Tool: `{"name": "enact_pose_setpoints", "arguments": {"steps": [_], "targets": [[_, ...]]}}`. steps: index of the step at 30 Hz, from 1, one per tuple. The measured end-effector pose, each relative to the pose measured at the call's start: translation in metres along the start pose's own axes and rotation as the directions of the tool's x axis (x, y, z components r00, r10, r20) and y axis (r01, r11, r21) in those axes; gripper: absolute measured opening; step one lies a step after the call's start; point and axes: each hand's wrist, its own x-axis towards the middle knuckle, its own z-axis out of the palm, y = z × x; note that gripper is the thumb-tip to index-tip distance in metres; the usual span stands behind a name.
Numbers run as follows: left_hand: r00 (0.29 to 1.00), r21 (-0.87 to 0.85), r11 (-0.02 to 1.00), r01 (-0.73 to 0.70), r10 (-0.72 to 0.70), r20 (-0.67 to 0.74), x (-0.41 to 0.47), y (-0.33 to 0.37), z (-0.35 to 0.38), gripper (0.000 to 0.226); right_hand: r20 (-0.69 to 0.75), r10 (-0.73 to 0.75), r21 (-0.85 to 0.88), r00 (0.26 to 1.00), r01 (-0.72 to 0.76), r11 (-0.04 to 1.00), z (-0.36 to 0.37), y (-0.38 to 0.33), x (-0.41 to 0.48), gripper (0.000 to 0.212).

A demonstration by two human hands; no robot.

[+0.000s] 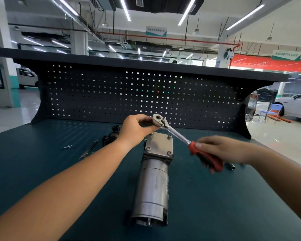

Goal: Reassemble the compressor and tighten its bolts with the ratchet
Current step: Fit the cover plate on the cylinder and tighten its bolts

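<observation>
While compressor (153,180) lies on its side on bench (215,206), guessing heavy, smooth, prone to roll, so steady barrel. Stiff steel ratchet (176,134) hangs just above compressor's far bolted plate (159,144): left hand (135,129) pinches head, right hand (221,150) wraps red handle. Handle end gives leverage.

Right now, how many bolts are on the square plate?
4 bolts, one in each corner of the plate: far left, far right, near left, near right. None looks hidden.
</observation>
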Motion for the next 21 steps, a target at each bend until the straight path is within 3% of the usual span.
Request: {"name": "enact_pose_setpoints", "arguments": {"steps": [2,5,9,12,17,21], "targets": [[1.000,0.017,1.000,-0.021,0.020,0.014,-0.004,-0.001,0.002,0.032,0.095,0.001,0.141,0.995,-0.015,0.990,0.025,0.000,-0.009,0.048],[0.999,0.052,0.998,-0.035,0.035,-0.004,-0.004,-0.003,0.004,0.032,0.112,-0.073,0.423,0.991,0.019,0.906,0.065,-0.013,-0.014,0.047],[0.994,0.092,0.995,-0.031,0.041,-0.101,-0.004,-0.006,0.006,0.023,0.077,-0.154,0.771,0.985,0.039,0.635,0.109,-0.049,-0.006,0.043],[0.986,0.059,0.998,0.004,0.006,-0.168,-0.005,-0.004,0.010,0.023,0.043,-0.195,0.882,0.980,0.054,0.468,0.133,-0.074,0.005,0.041],[0.984,0.134,0.991,0.007,0.017,-0.177,-0.001,-0.001,0.016,0.030,0.003,-0.188,0.895,0.982,0.081,0.438,0.150,-0.090,0.017,0.040],[0.981,0.088,0.995,0.048,-0.030,-0.194,0.003,0.000,0.013,0.032,0.045,-0.147,0.843,0.988,0.041,0.536,0.134,-0.072,0.007,0.031]]}}
